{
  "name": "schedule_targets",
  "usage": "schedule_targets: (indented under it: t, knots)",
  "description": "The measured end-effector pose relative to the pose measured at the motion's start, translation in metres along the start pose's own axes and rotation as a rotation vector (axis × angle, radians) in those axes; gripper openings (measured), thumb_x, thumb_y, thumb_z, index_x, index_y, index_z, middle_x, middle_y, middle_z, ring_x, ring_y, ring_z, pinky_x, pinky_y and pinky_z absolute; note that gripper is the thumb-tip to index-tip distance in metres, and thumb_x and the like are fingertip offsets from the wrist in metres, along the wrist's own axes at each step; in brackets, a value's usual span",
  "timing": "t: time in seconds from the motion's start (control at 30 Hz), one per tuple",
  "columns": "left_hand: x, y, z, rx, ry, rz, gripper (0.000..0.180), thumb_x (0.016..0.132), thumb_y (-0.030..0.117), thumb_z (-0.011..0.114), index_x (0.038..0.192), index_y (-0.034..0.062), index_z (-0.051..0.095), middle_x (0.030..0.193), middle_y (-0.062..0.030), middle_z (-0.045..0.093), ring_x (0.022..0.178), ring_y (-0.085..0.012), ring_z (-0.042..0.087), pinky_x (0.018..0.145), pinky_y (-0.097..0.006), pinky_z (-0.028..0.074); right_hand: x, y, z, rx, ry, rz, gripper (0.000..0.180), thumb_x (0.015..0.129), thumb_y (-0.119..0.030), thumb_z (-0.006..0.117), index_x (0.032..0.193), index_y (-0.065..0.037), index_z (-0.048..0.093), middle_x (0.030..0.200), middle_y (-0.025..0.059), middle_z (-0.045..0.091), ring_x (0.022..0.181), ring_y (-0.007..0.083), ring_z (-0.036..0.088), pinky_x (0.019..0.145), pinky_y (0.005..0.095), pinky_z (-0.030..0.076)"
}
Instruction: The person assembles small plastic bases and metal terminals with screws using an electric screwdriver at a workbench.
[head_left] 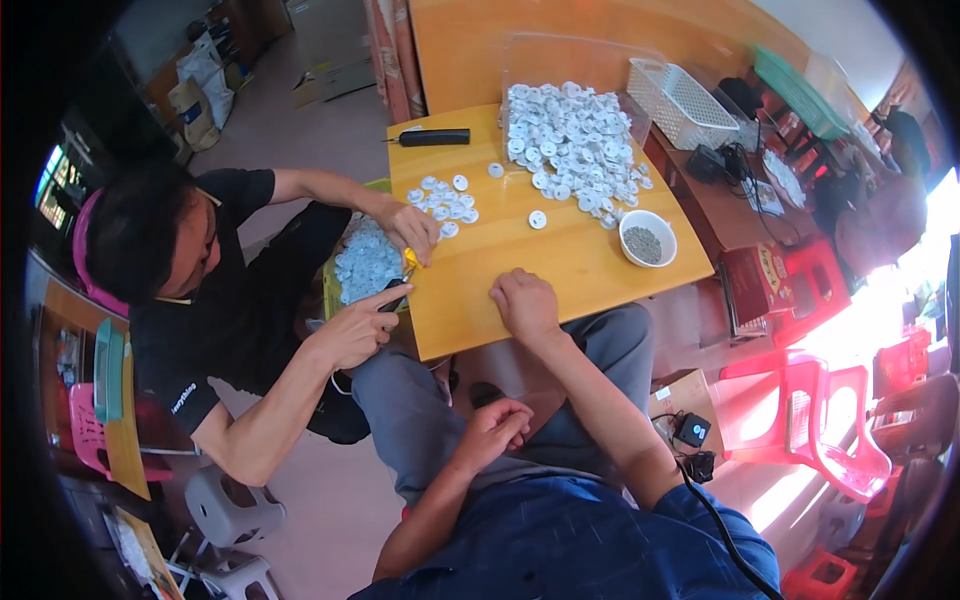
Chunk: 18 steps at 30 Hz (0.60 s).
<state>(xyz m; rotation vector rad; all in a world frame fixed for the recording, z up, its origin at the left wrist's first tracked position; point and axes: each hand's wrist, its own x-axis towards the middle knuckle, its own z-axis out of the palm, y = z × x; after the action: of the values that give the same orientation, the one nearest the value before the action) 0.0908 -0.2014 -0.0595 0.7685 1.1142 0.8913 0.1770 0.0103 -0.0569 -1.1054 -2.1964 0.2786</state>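
My right hand (527,305) rests at the near edge of the yellow wooden table (470,300), its fingers curled in with nothing visible in them. Over my lap, my left hand (497,432) is loosely closed and appears to hold nothing. Beyond my right hand lies a single white round plastic disc (537,219). A small group of similar discs (440,207) is spread at the table's left. Farther back, a large heap of white discs (570,140) spills from a clear tray. A white bowl (648,239) of small grey metal pieces stands at the right.
At left, a co-worker (250,260) holds a yellow piece (411,260) and a black tool (394,296) by the table edge. Below is a bin of pale translucent parts (368,262). A black-handled tool (434,137) lies far left; a white basket (682,105) stands behind.
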Motion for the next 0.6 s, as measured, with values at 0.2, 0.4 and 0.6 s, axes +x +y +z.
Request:
schedule_targets:
  t: [0.2,0.4,0.6]
  knots:
    - [-0.002,0.001,0.000,-0.012,-0.003,0.040,0.018,0.102,0.020,0.058,0.109,0.0049,0.065,0.085,-0.0007,0.063,0.066,-0.0062,0.058,0.058,-0.021,0.048,0.002,-0.001,-0.019,0.124,-0.049,0.010,0.013,0.085,-0.022,0.070,0.086,-0.009,0.066,0.083,0.0115,0.064,0.083,0.0332,0.065,0.073,0.0449,0.052]
    - [-0.001,0.004,0.001,-0.008,-0.023,0.072,0.020,0.102,0.020,0.058,0.107,0.0024,0.064,0.084,-0.0021,0.062,0.064,-0.0068,0.057,0.057,-0.021,0.048,0.003,0.000,-0.022,0.101,-0.148,-0.021,0.012,0.083,-0.021,0.072,0.086,-0.011,0.067,0.084,0.0112,0.064,0.083,0.0329,0.065,0.072,0.0454,0.053]
    - [-0.002,0.005,-0.001,-0.003,-0.027,0.092,0.021,0.102,0.020,0.058,0.108,0.0015,0.063,0.085,-0.0031,0.062,0.063,-0.0074,0.057,0.055,-0.022,0.047,0.001,-0.003,-0.016,-0.049,-0.170,0.008,0.016,0.085,-0.023,0.071,0.088,-0.009,0.066,0.086,0.0122,0.064,0.083,0.0337,0.066,0.074,0.0452,0.054]
